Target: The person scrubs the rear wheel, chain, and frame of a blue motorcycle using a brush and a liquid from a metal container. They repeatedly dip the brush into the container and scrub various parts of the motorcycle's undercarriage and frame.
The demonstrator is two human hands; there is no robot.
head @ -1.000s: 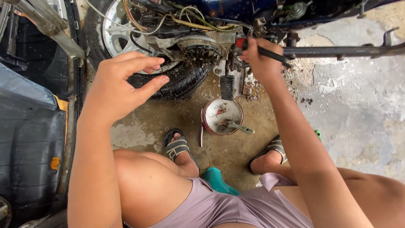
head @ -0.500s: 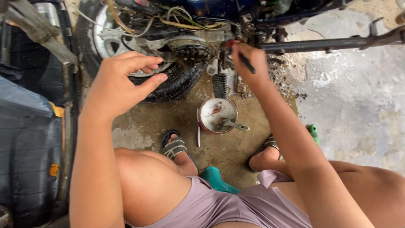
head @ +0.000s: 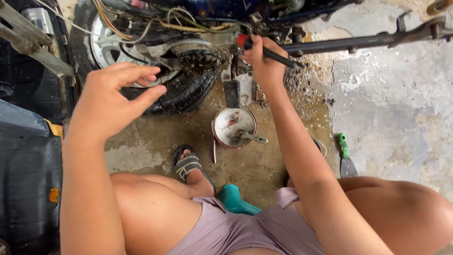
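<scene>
Two hands up over the bike's underside. Nearest: teal stool (head: pixel 236 202) between the knees, sandalled foot (head: pixel 188 166) on wet concrete, green-handled scraper (head: pixel 346 158) flat on the floor at right. Mid: round tin (head: pixel 233 126) w/ a small tool lying in it. Farther: left hand (head: pixel 115 97) half open, fingers spread, holding nothing, hovering just by the tyre (head: pixel 188 89). Right hand (head: pixel 263 63) closed round a red-tipped black tool (head: pixel 266 51); its long axis runs left-right, tip at the engine parts, so right hand is the nearer one. No labels or signs legible.
</scene>
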